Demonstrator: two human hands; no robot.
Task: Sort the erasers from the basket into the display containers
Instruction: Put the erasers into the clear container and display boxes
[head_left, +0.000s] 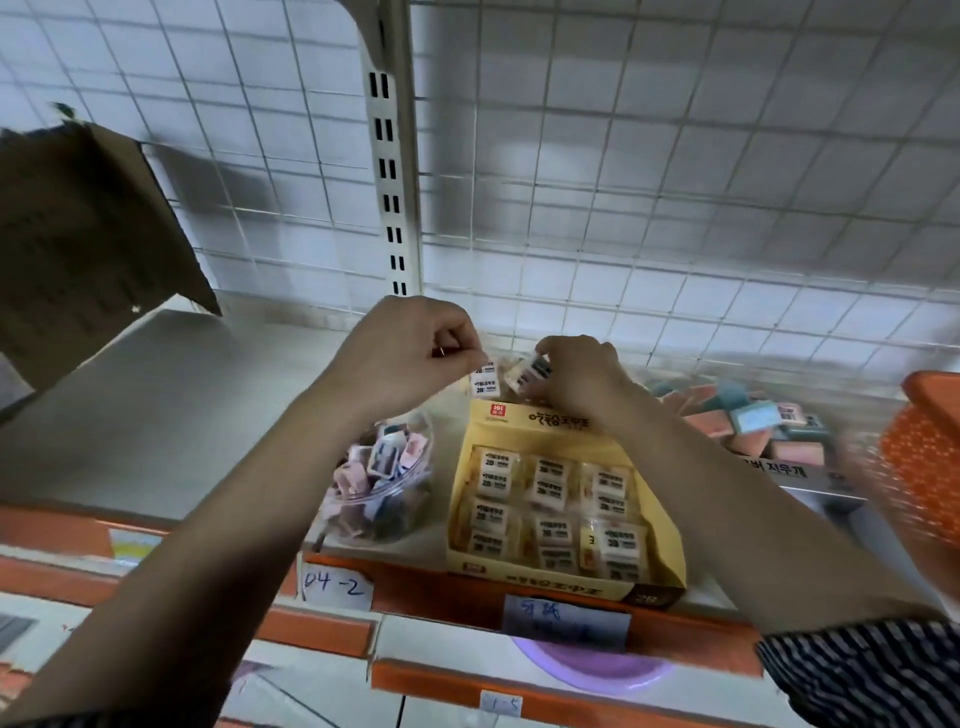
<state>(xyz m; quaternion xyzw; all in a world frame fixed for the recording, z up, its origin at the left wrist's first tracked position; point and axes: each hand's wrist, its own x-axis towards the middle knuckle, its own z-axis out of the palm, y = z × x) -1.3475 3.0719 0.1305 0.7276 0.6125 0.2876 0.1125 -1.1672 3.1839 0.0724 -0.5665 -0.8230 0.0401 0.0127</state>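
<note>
White eraser (484, 380): pinched under L hand (415, 353) fingertips, above yellow box (545, 422) back edge.
R hand (582, 376): fingers clamped on 2nd eraser (531, 371).

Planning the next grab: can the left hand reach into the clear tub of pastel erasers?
Probably yes: the clear tub looks open-topped just beneath the left hand, with nothing between them, though that hand now pinches a white eraser.

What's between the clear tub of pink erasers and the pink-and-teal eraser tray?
The yellow display box of white 2B erasers, per the head view.
</note>
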